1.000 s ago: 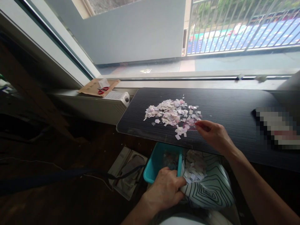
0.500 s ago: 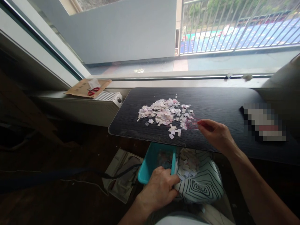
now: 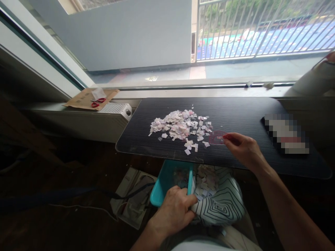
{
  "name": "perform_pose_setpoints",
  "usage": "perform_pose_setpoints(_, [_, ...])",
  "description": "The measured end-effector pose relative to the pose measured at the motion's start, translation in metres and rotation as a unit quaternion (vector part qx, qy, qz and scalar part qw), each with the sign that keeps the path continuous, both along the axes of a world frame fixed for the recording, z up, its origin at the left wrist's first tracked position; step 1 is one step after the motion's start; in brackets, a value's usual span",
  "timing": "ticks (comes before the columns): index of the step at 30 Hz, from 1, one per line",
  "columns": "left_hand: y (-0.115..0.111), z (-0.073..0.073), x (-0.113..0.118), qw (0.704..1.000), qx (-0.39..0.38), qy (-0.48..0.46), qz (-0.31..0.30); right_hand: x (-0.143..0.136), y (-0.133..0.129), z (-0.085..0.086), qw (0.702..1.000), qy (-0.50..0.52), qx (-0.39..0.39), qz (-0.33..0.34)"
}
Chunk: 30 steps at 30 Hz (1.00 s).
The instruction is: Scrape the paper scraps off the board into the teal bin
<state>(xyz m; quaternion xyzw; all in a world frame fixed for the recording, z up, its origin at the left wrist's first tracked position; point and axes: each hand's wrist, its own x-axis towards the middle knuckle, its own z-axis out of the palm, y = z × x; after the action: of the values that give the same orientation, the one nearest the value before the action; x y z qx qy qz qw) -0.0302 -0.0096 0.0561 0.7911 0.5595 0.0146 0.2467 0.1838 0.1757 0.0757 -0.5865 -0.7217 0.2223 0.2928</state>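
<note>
My right hand [image 3: 242, 146] pinches a see-through pink plastic ruler [image 3: 216, 137], protractor-like in outline, low over the dark tabletop. Its left end is beside a heap of small pale paper squares [image 3: 179, 126], with several loose squares close by. Below the table edge, my left hand [image 3: 178, 207] is closed on the edge of a white cloth [image 3: 222, 207] with black line patterns; its fingertips are partly hidden. More paper bits [image 3: 206, 179] lie in the cloth. Against that hand stands a teal plastic bin [image 3: 159, 188] with small scraps inside.
The black table [image 3: 146, 146] stands against the window sill. A blurred-out object [image 3: 286, 134] lies on its right side. Red scissors [image 3: 98, 102] rest on brown paper [image 3: 83, 99] at the left, by a radiator [image 3: 117, 108]. A box [image 3: 133, 195] sits on the floor.
My right hand has drawn the ruler a little right, away from the paper heap, so more of it shows. My left hand keeps its hold. The view has shifted slightly.
</note>
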Motion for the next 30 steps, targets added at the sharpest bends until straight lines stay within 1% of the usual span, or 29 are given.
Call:
perform_pose_setpoints(4, [0.0,0.001,0.0,1.0,0.001,-0.001,0.005,0.001,0.0,-0.002,1.0,0.015,0.016,-0.014])
perform_pose_setpoints(7, [0.0,0.0,-0.001,1.0,-0.001,-0.003,0.002,-0.002,0.001,-0.006,0.998,0.053,-0.013,0.017])
perform_pose_setpoints(9, [0.0,0.0,-0.001,1.0,-0.004,-0.004,0.001,-0.004,0.002,-0.008,0.997,0.06,-0.03,0.024])
perform_pose_setpoints(14, [0.001,0.002,0.0,1.0,-0.008,0.003,0.003,0.002,0.003,-0.007,0.999,0.03,-0.015,-0.023])
perform_pose_setpoints(19, [0.003,0.003,0.0,1.0,-0.016,0.005,-0.002,0.009,-0.002,-0.005,0.999,0.033,-0.007,-0.015])
perform_pose_setpoints(24, [0.002,0.002,0.0,1.0,-0.011,0.001,-0.004,0.016,-0.006,-0.006,0.999,-0.002,0.016,-0.042])
perform_pose_setpoints(30, [0.003,0.002,0.001,1.0,-0.013,-0.004,-0.003,0.007,-0.014,-0.005,1.0,0.006,0.024,-0.002])
